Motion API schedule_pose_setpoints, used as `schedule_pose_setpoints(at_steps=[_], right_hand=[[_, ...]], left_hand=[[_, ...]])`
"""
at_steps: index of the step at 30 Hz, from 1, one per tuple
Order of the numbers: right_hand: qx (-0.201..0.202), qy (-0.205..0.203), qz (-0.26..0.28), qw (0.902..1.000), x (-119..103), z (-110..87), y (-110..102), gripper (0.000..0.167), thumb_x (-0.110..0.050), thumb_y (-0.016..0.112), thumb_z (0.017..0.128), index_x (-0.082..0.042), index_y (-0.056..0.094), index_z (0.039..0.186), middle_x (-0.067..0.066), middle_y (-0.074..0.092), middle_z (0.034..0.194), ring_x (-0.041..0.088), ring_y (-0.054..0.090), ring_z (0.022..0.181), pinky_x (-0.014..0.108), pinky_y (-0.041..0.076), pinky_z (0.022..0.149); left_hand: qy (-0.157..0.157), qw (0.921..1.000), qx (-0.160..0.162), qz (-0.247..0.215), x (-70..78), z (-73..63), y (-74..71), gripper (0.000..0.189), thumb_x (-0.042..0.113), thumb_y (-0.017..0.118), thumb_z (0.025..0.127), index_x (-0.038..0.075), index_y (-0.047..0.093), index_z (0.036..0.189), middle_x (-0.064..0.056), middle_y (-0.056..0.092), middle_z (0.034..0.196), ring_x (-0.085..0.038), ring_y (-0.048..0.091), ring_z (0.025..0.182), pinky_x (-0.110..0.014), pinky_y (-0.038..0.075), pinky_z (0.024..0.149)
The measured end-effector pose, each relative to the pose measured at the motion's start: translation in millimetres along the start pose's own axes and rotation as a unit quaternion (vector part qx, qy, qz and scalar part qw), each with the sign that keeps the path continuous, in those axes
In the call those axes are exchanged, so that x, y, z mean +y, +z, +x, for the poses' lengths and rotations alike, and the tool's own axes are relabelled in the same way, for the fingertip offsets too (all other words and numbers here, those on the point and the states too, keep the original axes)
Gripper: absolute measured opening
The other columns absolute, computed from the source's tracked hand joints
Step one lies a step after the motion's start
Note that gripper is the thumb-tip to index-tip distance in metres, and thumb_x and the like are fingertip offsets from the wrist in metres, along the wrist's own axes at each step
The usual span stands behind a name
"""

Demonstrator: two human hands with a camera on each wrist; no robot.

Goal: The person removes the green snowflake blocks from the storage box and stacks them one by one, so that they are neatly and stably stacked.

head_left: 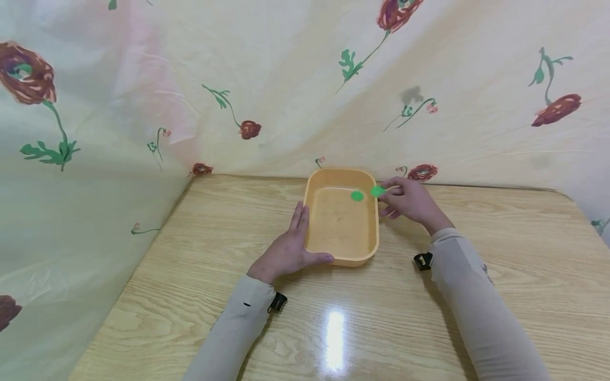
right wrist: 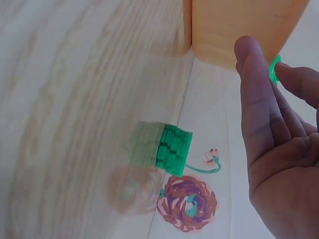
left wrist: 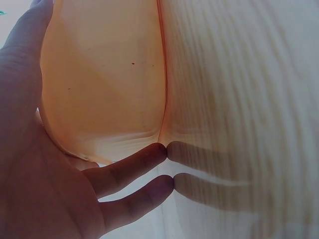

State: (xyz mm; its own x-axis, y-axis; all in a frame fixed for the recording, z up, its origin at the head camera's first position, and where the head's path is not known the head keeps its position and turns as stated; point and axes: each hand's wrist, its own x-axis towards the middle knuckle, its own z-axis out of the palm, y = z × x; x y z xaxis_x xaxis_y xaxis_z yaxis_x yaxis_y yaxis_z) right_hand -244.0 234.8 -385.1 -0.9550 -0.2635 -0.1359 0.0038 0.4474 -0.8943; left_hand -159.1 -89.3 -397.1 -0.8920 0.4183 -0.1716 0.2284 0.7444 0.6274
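A shallow orange plastic tray (head_left: 340, 260) stands on the table near its back edge. My left hand (head_left: 287, 250) lies about its front left corner, straight fingers along the left wall and thumb along the front wall. Between thumb and fingertips, my right hand (head_left: 409, 201) pinches a small green disc (head_left: 378, 191) at the tray's right rim; it is mostly hidden behind the fingers in the right wrist view. Another green disc (head_left: 357, 196) is inside the tray, toward the back right. Beside my right hand, the right wrist view shows a stack of green pieces (right wrist: 173, 150) on the table.
The wood-grain table (head_left: 200, 254) reaches to a flower-printed sheet (head_left: 286, 95) hanging behind it and at the left. A black strap piece (head_left: 422, 261) sits at the right cuff and another black piece (head_left: 277, 302) at the left cuff.
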Motion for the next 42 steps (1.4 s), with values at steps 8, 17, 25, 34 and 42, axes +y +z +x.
schedule_pose_setpoints(at_steps=[8, 17, 25, 34, 42], right_hand=[[0.044, -0.004, -0.011, 0.9990, 8, -11.5, -12, 0.046, -0.017, 0.061, 0.101, 0.008, 0.048, 0.138, 0.032, 0.067, 0.116, 0.027, 0.074, 0.078, 0.042, 0.059, 0.068], [0.114, 0.026, -0.016, 0.9930, 26, -24.3, -32, 0.048, -0.022, 0.057, 0.102, 0.004, 0.047, 0.142, 0.023, 0.071, 0.112, 0.023, 0.073, 0.075, 0.036, 0.059, 0.067], [0.138, 0.021, -0.014, 0.9902, 38, -28.8, -41, 0.047, -0.023, 0.060, 0.103, 0.008, 0.049, 0.137, 0.021, 0.071, 0.103, 0.016, 0.070, 0.068, 0.032, 0.059, 0.065], [0.117, 0.017, -0.006, 0.9929, 61, -23.9, -38, 0.042, -0.015, 0.062, 0.101, 0.010, 0.052, 0.135, 0.017, 0.066, 0.089, 0.017, 0.068, 0.064, 0.034, 0.058, 0.061], [0.104, 0.015, -0.029, 0.9941, 57, -22.2, -32, 0.037, -0.010, 0.062, 0.101, 0.009, 0.054, 0.132, 0.022, 0.068, 0.094, 0.018, 0.068, 0.064, 0.033, 0.058, 0.060]], left_hand=[[-0.005, 1.0000, -0.007, -0.002, 0.0, -0.5, 0.7, 0.135, 0.075, 0.071, 0.075, 0.013, -0.013, 0.161, 0.010, -0.030, 0.162, -0.035, 0.054, 0.125, -0.039, 0.050, 0.093], [-0.011, 0.9999, -0.008, -0.010, 1.4, -1.7, -0.2, 0.136, 0.075, 0.073, 0.075, 0.014, -0.013, 0.161, 0.011, -0.030, 0.161, -0.036, 0.051, 0.129, -0.039, 0.048, 0.097], [-0.011, 0.9999, -0.004, -0.009, 1.5, -2.5, -1.6, 0.136, 0.073, 0.074, 0.075, 0.011, -0.011, 0.161, 0.011, -0.030, 0.162, -0.034, 0.049, 0.132, -0.039, 0.048, 0.098], [-0.016, 0.9998, -0.007, -0.012, 1.7, -1.5, -0.7, 0.136, 0.074, 0.074, 0.074, 0.014, -0.012, 0.161, 0.013, -0.031, 0.161, -0.034, 0.051, 0.129, -0.038, 0.049, 0.096], [-0.007, 0.9999, -0.004, -0.009, 0.9, 0.9, -0.4, 0.137, 0.075, 0.073, 0.074, 0.014, -0.013, 0.161, 0.011, -0.031, 0.161, -0.035, 0.047, 0.133, -0.039, 0.049, 0.096]])
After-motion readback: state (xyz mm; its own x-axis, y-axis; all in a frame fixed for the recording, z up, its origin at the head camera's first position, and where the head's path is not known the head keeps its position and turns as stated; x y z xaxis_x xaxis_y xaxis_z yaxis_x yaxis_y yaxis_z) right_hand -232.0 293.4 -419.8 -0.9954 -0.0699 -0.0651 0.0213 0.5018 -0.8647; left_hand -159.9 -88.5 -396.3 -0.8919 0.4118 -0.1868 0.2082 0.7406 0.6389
